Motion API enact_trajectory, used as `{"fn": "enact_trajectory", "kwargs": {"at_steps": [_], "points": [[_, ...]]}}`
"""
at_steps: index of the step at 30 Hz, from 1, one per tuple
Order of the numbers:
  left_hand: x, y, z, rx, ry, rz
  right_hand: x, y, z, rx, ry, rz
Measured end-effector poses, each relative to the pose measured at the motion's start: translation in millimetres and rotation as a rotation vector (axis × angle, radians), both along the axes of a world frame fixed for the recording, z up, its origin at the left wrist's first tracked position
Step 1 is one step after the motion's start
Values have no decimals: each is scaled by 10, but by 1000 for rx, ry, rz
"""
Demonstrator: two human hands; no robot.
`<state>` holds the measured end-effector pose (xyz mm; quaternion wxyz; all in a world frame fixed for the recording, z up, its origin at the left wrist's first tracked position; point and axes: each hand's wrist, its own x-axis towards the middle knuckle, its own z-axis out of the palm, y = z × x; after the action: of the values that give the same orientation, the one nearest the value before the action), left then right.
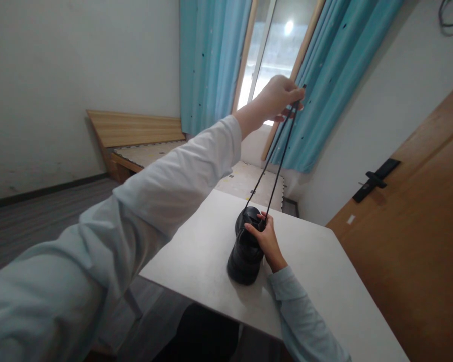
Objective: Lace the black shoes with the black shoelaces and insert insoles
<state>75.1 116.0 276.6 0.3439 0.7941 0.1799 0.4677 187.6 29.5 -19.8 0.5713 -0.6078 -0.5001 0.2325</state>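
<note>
A black shoe (245, 254) stands on the white table (196, 251), its heel toward me. My left hand (279, 98) is raised high above it, fingers closed on the ends of the black shoelace (279, 163). Two strands of the lace run taut from these fingers down to the front of the shoe. My right hand (266, 236) grips the upper part of the shoe from the right side, thumb across the top and fingers beyond it. Some of the right fingers are hidden behind the shoe and lace.
Beyond the table is a wooden bed frame (136, 128) with a patterned mattress (245, 178). Blue curtains (217, 60) hang beside a bright window (279, 45). At the right stands a wooden door (419, 201) with a black handle (375, 180).
</note>
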Motion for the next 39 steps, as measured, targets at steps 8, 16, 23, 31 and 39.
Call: {"fn": "enact_trajectory", "kwargs": {"at_steps": [8,16,23,31,39], "points": [[11,188,-164,-39,-39,97,32,8,-13,-2,18,7],[-62,418,-327,-105,-129,71,65,44,-70,3,50,-2],[-109,242,-813,-226,-36,-87,55,34,-49,48,33,16],[-10,-21,-1741,-223,437,-310,20,50,-10,83,42,49],[-256,-84,-2070,-171,795,-64,50,74,-57,79,-25,30]]}}
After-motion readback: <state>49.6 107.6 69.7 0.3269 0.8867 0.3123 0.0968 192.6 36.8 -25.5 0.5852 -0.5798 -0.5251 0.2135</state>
